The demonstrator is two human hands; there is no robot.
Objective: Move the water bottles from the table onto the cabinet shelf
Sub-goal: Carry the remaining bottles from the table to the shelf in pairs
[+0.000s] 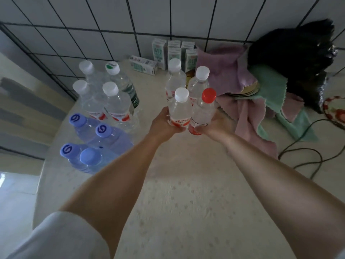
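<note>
My left hand (164,122) has its fingers wrapped low round the white-capped bottle (180,111); my right hand (211,128) grips the red-capped bottle (203,111) the same way, both upright over the desk (186,193), touching. I should lift them straight up, clear of the two bottles just behind (186,79); squeeze gently, since thin plastic likely buckles; the cabinet shelf is out of view.

red cap (209,95), blue bottles (104,141), pink cloth (225,71)

Both arms outstretched; left hand (164,124) and right hand (211,128) apparently gripping (fingers mostly hidden).
</note>
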